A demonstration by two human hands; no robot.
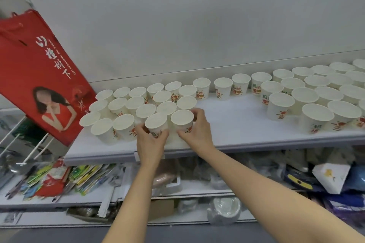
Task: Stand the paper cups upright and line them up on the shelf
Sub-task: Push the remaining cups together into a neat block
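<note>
A: Which step was in hand?

B: Lining up, it was judged. One paper cup (157, 124) was clasped by the left hand (150, 141), its neighbour cup (182, 120) by the right hand (197, 128), both upright at the shelf (227, 124) front.

A: And beyond the grip?

B: Packed rows (138, 102) were seen behind; looser cups (316, 92) far right. Nudging flush would be called for next.
</note>
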